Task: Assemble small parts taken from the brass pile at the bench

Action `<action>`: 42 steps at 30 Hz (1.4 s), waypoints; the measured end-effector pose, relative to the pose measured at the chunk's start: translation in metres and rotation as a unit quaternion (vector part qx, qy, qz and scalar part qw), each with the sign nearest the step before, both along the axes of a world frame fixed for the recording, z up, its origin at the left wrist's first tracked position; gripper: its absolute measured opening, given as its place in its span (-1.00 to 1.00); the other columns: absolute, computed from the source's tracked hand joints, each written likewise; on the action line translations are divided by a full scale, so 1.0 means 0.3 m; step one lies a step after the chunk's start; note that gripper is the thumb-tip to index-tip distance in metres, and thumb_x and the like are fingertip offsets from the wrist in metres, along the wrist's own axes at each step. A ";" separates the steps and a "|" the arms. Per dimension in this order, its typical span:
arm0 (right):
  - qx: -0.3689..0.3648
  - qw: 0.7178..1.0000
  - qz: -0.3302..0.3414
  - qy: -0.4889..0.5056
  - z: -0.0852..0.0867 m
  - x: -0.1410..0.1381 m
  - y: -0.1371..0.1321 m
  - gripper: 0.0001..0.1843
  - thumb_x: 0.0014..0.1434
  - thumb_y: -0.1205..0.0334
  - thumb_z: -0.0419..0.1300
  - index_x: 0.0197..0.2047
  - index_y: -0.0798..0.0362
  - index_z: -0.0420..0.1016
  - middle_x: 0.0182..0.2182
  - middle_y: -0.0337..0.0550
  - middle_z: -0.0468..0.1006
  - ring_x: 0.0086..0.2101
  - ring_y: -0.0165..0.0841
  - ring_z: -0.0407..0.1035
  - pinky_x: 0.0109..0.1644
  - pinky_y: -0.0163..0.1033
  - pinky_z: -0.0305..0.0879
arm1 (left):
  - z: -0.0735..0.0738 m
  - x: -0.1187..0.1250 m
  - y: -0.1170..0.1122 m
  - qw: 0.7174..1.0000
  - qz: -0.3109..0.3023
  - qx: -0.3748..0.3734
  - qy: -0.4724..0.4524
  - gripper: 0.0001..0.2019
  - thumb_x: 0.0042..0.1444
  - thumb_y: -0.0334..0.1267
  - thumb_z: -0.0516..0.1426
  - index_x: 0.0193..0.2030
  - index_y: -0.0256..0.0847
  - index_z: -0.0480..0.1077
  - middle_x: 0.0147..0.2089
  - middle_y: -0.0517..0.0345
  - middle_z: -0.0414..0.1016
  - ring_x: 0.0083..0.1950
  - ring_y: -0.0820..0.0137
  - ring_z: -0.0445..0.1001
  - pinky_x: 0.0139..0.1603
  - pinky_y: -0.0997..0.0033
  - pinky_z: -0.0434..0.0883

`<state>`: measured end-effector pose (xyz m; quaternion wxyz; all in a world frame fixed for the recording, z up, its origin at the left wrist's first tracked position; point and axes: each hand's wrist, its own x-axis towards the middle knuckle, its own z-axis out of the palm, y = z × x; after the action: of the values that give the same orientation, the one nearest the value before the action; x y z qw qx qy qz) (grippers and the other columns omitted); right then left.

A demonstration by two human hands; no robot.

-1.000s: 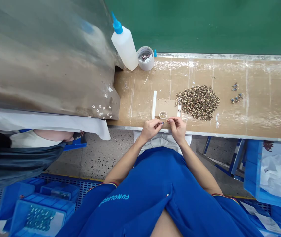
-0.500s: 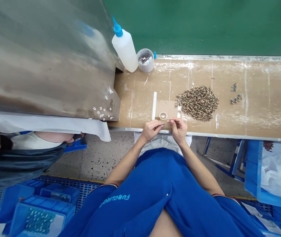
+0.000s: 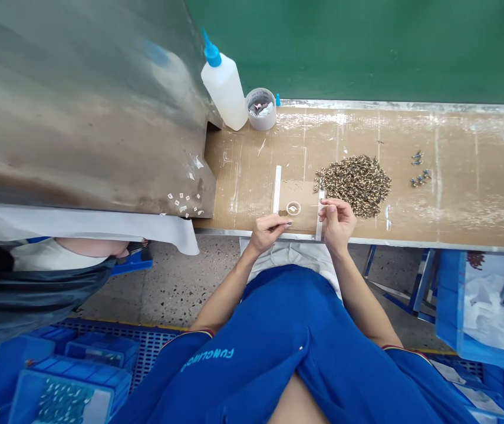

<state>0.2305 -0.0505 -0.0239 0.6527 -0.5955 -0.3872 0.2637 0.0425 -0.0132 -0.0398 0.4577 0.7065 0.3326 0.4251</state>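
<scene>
My left hand [image 3: 270, 231] is closed in a pinch at the table's front edge, holding a small dark metal piece [image 3: 289, 224] at its fingertips. To its right, my right hand [image 3: 339, 225] pinches a thin stick [image 3: 314, 206], whose tip points left toward a small round dish [image 3: 293, 208] with something white in it. The dish sits on a flat brown board [image 3: 298, 188] between two white strips. Beside my right hand lies a large heap of small gold and dark metal pieces [image 3: 358, 182]. Details of the held piece are too small to make out.
A white squeeze bottle [image 3: 225, 88] with blue nozzle and a round tub [image 3: 261, 109] stand at the back left. Several small blue-topped pieces [image 3: 420, 178] lie right of the heap. A metal housing [image 3: 101, 118] borders the left. Another person's arm [image 3: 88, 246] shows at far left.
My right hand has moved right and slightly away from my body, carrying the stick off the piece in my left hand. My left hand has barely moved.
</scene>
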 end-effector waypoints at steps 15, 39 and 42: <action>-0.030 0.973 0.040 -0.226 -0.014 0.013 0.017 -0.74 0.35 0.07 0.11 -0.08 0.02 0.53 -0.20 -0.04 0.53 -0.34 -0.31 0.41 -0.31 -0.17 0.39 | -0.012 0.005 -0.007 0.999 0.034 -0.001 -0.002 -0.74 0.28 -0.13 0.18 -0.23 -0.27 0.61 -0.46 0.13 0.50 -0.50 0.50 0.36 -0.48 0.52 0.29; -0.096 0.965 0.144 -0.198 -0.002 -0.032 -0.002 -0.79 0.31 0.06 0.18 -0.20 -0.01 0.56 -0.35 -0.13 0.57 -0.41 -0.31 0.41 -0.34 -0.18 0.40 | -0.002 0.001 -0.006 0.999 0.040 -0.003 0.007 -0.70 0.31 -0.07 0.15 -0.22 -0.24 0.60 -0.41 0.09 0.56 -0.46 0.47 0.42 -0.45 0.49 0.33; -0.067 0.967 0.128 -0.212 0.001 -0.045 0.016 -0.81 0.31 0.11 0.18 -0.26 -0.03 0.58 -0.29 -0.10 0.55 -0.30 -0.27 0.44 -0.31 -0.17 0.41 | 0.000 -0.001 -0.005 0.999 0.035 -0.001 0.018 -0.70 0.32 -0.08 0.14 -0.22 -0.25 0.60 -0.38 0.08 0.57 -0.43 0.46 0.44 -0.42 0.48 0.35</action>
<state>0.2172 -0.0458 -0.0235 0.4751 -0.6255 -0.5711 0.2383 0.0423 -0.0147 -0.0397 0.4375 0.7015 0.3652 0.4279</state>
